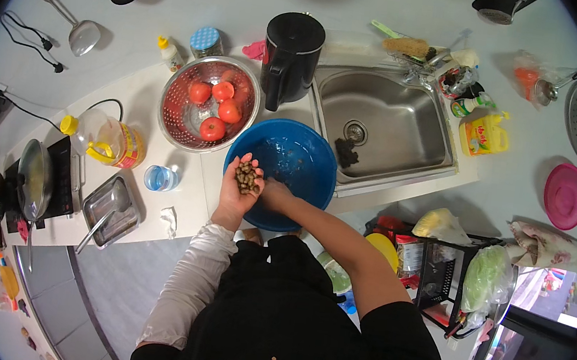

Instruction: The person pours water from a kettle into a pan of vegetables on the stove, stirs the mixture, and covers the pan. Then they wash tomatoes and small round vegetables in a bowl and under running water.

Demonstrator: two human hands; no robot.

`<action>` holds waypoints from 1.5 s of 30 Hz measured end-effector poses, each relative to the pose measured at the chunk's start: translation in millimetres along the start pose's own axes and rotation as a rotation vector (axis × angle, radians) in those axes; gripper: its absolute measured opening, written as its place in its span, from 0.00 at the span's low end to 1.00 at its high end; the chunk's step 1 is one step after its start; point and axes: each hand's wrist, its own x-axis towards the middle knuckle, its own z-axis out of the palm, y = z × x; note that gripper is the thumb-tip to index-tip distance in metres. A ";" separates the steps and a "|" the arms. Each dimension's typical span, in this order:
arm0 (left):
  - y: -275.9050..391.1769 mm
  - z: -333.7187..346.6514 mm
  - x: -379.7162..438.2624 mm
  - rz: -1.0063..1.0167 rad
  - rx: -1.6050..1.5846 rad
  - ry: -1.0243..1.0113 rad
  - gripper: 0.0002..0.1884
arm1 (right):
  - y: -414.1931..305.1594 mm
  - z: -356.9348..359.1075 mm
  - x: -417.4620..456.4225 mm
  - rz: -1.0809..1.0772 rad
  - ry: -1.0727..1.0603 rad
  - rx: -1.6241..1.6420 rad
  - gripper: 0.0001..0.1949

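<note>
My left hand (238, 187) is cupped palm up, with a heap of small brown shells (248, 178) in it. They look like snails, but they are too small to be sure. It is over the left rim of a blue plastic basin (318, 154) at the counter's front edge. A white sleeve covers the left forearm. My right hand (274, 195) reaches down into the basin, right beside the left; its fingers are hidden. A few small bits and a wet shine show on the basin's bottom.
A steel colander (165, 118) with several tomatoes (212, 128) stands behind left, by a black kettle (295, 47). Right lies a steel sink (396, 123) with dark scraps near its drain. A blue cup (159, 178), tray (126, 220) and pan (35, 178) are left; a black rack (438, 272) is right.
</note>
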 end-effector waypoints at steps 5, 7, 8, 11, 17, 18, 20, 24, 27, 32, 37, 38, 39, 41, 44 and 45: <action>0.8 -2.1 0.9 0.046 -0.015 0.011 0.14 | -2.4 -3.4 -26.5 0.094 -0.179 -0.010 0.16; -2.7 1.3 4.0 0.039 -0.016 -0.062 0.15 | 7.2 -13.0 -30.5 0.120 -0.212 -0.002 0.15; -2.8 0.5 3.6 0.045 -0.024 -0.039 0.15 | 11.6 -15.9 -31.5 0.073 -0.222 0.048 0.14; -6.7 3.7 5.9 0.044 -0.020 -0.039 0.14 | 28.4 -18.9 -34.8 -0.006 -0.221 0.179 0.12; -7.4 -0.4 5.4 0.060 0.004 -0.019 0.15 | 17.8 -65.7 -58.5 0.060 -0.028 0.603 0.11; -8.8 -2.1 6.7 0.056 0.021 -0.020 0.15 | 14.0 -77.5 -64.7 0.031 0.075 0.693 0.11; -13.8 -5.7 8.8 0.029 0.018 -0.032 0.15 | -8.7 -98.4 -70.7 -0.065 0.300 0.713 0.11; -21.3 -11.6 15.2 -0.013 0.102 -0.037 0.17 | -53.8 -121.8 -73.9 -0.334 0.523 0.397 0.11; -21.7 -2.4 6.5 -0.022 0.095 -0.022 0.16 | -63.3 -128.5 -70.0 -0.294 0.577 0.283 0.12; -14.4 -4.1 1.2 -0.084 0.001 -0.133 0.12 | 14.1 -113.6 -12.1 -0.011 0.601 0.181 0.15; -4.5 -1.8 -11.2 -0.023 0.023 -0.061 0.12 | 35.3 -71.4 3.7 0.078 0.333 -0.023 0.14; -1.8 -2.3 -13.2 -0.015 0.026 -0.059 0.12 | 33.5 -66.2 2.1 0.121 0.212 -0.038 0.14; -0.5 -2.0 -13.2 -0.010 0.026 -0.063 0.12 | 28.8 -61.5 -2.3 0.145 0.180 -0.042 0.14; 0.9 -2.0 -14.1 -0.012 0.021 -0.069 0.12 | 17.2 -48.2 -14.4 0.194 0.117 -0.051 0.13; -0.4 0.6 -12.9 -0.016 0.018 -0.076 0.12 | 24.1 -38.0 -28.5 0.184 0.055 -0.148 0.13; 0.0 1.0 -12.8 -0.017 0.015 -0.074 0.12 | 25.5 -34.8 -31.8 0.185 0.036 -0.162 0.13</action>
